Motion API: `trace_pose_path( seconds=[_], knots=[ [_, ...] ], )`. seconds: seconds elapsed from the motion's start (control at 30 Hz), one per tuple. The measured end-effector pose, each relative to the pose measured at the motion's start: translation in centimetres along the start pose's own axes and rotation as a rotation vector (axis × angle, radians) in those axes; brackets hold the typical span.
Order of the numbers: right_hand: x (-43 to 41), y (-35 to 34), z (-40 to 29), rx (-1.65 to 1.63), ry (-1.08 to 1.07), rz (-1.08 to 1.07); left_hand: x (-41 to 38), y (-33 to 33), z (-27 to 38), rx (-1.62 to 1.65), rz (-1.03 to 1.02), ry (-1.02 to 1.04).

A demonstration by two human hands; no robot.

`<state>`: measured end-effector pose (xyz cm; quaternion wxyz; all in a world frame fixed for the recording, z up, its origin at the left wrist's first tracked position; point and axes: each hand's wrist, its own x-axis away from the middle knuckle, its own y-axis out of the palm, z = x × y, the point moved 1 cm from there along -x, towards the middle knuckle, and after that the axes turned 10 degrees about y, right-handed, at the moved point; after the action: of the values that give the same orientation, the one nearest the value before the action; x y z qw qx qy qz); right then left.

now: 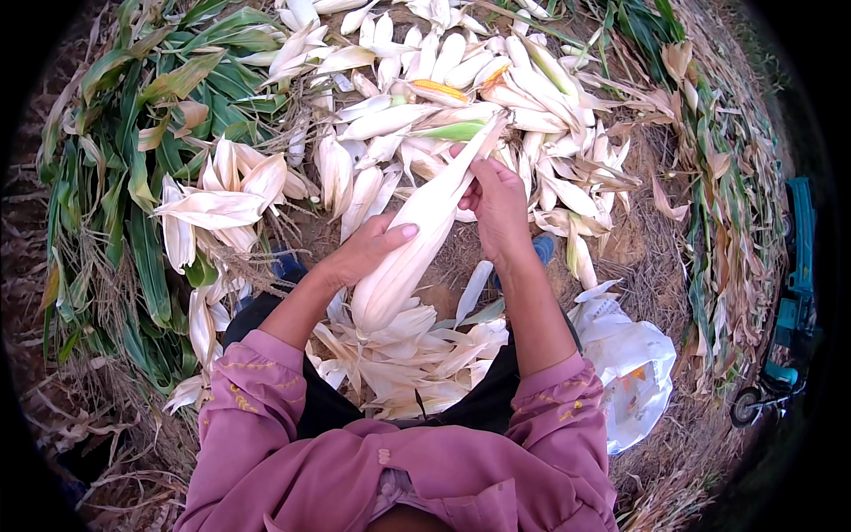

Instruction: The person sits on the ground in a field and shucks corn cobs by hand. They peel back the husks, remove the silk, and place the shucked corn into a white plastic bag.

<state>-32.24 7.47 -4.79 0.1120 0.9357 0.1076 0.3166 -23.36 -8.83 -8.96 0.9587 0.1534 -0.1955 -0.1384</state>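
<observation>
An ear of corn in its pale husk point(415, 239) slants across my lap, its thick end low and its tip pointing up and right. My left hand point(373, 247) grips the middle of the ear, thumb lying on top. Near the narrow end, my right hand point(490, 199) has its fingers closed on the husk. The kernels of this ear are hidden. Just beyond my hands lies a pile of husked-in ears point(459, 73); yellow kernels show on one partly opened ear point(435, 90). Loose stripped husks point(412, 352) are heaped between my legs.
Green corn stalks and leaves point(146, 199) lie at the left, with dry husks point(226, 199) on them. At the right are a white plastic sack point(631, 379) and a long row of stalks point(725, 219). A teal three-wheeled cart point(784, 319) stands beyond that row.
</observation>
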Motion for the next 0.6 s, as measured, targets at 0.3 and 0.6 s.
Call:
trace_pose_path(
  seconds=[0.3,0.6],
  knots=[
    [-0.2,0.0,0.2,-0.027,0.017,-0.006,-0.2,0.8,0.3,0.059,-0.036,0.034],
    [-0.4,-0.6,0.1,-0.061,0.001,0.001,-0.2,1.7,0.9,0.212,0.05,0.104]
  ],
)
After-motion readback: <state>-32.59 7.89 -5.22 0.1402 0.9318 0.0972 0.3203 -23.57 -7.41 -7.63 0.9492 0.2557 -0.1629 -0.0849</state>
